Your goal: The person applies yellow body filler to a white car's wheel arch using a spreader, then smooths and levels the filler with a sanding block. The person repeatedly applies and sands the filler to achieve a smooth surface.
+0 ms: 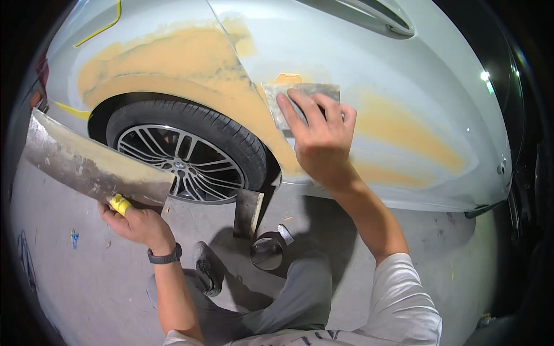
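My right hand (324, 135) grips a flat grey metal filler spreader (314, 92), fingers spread over its face, pressed to the white car door (358, 63). A small dab of orange filler (288, 78) shows just above the spreader's upper edge. At the left, my left hand (138, 225) holds a long metal putty board (86, 155) by its lower edge. Pale filler coats the upper part of that board, and something yellow (120, 205) sits at my thumb. Orange filler (167, 57) covers much of the panel over the wheel arch, with more patches (404, 130) on the door.
Below the arch is a wheel (179, 164) with a silver multi-spoke rim. A dark rectangular plate (248, 213) leans near the tyre. A round dark tin (267, 252) stands on the grey floor beside my knee. Yellow tape (101, 29) edges the panel at upper left.
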Demonstrator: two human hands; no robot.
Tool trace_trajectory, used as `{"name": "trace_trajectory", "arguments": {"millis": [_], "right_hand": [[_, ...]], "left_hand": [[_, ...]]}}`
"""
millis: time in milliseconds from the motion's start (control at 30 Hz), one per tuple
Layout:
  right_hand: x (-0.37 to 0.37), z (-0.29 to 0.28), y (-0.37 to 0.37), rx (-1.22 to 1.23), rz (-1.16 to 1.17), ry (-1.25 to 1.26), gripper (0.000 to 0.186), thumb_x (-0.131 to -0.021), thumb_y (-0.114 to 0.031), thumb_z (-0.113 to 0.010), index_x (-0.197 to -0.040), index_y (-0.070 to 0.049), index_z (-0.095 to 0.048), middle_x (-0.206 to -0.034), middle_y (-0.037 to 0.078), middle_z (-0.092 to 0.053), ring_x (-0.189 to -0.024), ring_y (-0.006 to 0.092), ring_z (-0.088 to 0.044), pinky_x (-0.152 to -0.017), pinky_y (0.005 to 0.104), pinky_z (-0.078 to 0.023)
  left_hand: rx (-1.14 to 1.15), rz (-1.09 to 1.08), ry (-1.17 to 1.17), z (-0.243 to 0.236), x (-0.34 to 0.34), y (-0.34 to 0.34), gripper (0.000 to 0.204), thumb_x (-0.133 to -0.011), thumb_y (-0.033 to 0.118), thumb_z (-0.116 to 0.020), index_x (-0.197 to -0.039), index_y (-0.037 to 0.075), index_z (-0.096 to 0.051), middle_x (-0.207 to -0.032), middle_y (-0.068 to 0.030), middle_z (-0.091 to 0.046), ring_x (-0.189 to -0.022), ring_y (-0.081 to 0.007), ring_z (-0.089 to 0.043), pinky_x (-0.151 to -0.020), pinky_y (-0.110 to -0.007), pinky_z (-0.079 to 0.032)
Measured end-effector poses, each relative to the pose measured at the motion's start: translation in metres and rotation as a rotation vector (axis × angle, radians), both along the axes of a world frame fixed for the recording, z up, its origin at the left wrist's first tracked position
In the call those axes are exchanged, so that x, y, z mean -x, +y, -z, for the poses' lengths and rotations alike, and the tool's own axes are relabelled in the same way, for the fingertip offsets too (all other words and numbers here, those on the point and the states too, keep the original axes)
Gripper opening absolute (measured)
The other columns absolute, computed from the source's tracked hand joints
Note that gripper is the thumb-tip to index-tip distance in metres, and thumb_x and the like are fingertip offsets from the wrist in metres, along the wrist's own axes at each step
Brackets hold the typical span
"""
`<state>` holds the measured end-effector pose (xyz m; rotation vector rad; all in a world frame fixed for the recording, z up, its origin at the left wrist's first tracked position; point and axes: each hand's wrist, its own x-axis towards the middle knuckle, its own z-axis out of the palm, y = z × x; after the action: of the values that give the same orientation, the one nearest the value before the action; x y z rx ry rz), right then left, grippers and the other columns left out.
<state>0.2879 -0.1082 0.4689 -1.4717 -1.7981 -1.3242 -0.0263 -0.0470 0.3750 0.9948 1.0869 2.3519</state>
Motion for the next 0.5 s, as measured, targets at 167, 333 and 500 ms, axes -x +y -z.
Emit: {"name": "trace_trajectory", "arguments": {"millis": [167,333,500], "right_hand": [[-0.006,0.003,-0.003,-0.204,-0.067,-0.099,0.039,-0.086,-0.010,-0.066,-0.122,-0.017,-0.076,-0.131,-0.004,-0.065,-0.113,0.0211,-0.055,-0.085,0.0443,-0.038],[-0.004,0.002,0.008,-0.075,0.012,-0.043,0.043,-0.084,-0.010,-0.068,-0.124,-0.020,-0.079,-0.129,-0.005,-0.068,-0.111,0.0187,-0.056,-0.092,0.0403,-0.038],[0.008,0.010,0.002,-0.067,0.056,-0.030,0.043,-0.081,-0.010,-0.070,-0.122,-0.018,-0.079,-0.127,-0.004,-0.069,-0.109,0.0191,-0.055,-0.089,0.0396,-0.038]], "left_hand": [[0.029,-0.008,0.204,0.027,0.007,-0.010,0.039,-0.110,0.004,-0.047,-0.147,-0.007,-0.047,-0.139,-0.0136,-0.058,-0.123,-0.0217,-0.058,-0.112,-0.035,-0.046],[0.109,0.080,0.107,0.035,0.013,-0.014,0.044,-0.108,0.004,-0.042,-0.149,-0.008,-0.047,-0.142,-0.0161,-0.058,-0.128,-0.0235,-0.057,-0.113,-0.035,-0.044],[0.134,0.035,0.045,0.028,0.017,-0.015,0.044,-0.111,0.012,-0.043,-0.151,-0.006,-0.047,-0.144,-0.0170,-0.058,-0.127,-0.0239,-0.058,-0.111,-0.036,-0.048]]}}
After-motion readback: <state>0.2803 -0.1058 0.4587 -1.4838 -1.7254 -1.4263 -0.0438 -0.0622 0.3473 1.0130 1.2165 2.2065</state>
